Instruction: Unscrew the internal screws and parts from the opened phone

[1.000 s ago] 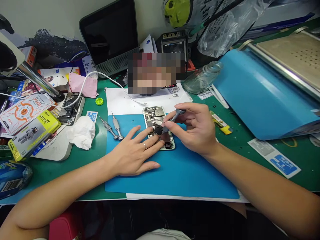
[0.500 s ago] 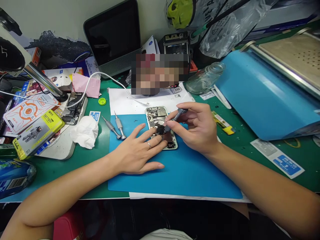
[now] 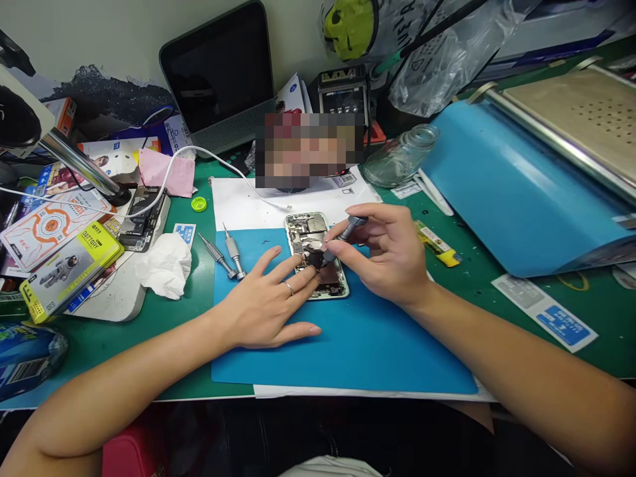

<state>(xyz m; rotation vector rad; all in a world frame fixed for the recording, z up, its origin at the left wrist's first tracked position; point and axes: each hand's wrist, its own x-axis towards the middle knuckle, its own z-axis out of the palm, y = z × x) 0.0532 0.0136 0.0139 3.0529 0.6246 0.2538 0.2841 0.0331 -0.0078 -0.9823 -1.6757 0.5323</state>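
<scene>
Right hand (image 3: pixel 392 258): closed in a pinch, thumb and fingertips gripping a slim grey metal screwdriver (image 3: pixel 348 229), which is tilted with its tip set down into the middle of an opened smartphone body with exposed internals (image 3: pixel 318 265). Left hand (image 3: pixel 271 305): spread flat, palm down, fingers splayed, a ring on one finger; the fingertips rest on the near left part of the smartphone body, and the thumb lies on the rectangular blue rubber work mat (image 3: pixel 358 344). The smartphone body lies lengthwise at the far edge of the work mat, its far end reaching onto a white paper sheet (image 3: pixel 238 205). The work mat sits at the near edge of the green tabletop (image 3: pixel 477 291), about midway along it. Just left of the left hand, two loose silver screwdrivers (image 3: pixel 226 252) lie side by side across the mat's far left corner. Further left are a crumpled white tissue (image 3: pixel 163 265) and a second opened dark phone (image 3: pixel 142 215), with a white cable (image 3: pixel 163 179) running over it. A flat yellow printed box (image 3: pixel 69 265) lies near the left edge. Towards the far edge stand a dark-screened tablet (image 3: pixel 218 73) and a clear glass jar lying on its side (image 3: pixel 402 156). A broad curved blue plastic sheet (image 3: pixel 517 192) occupies the right side. What lies under the blurred patch behind the paper cannot be told.
</scene>
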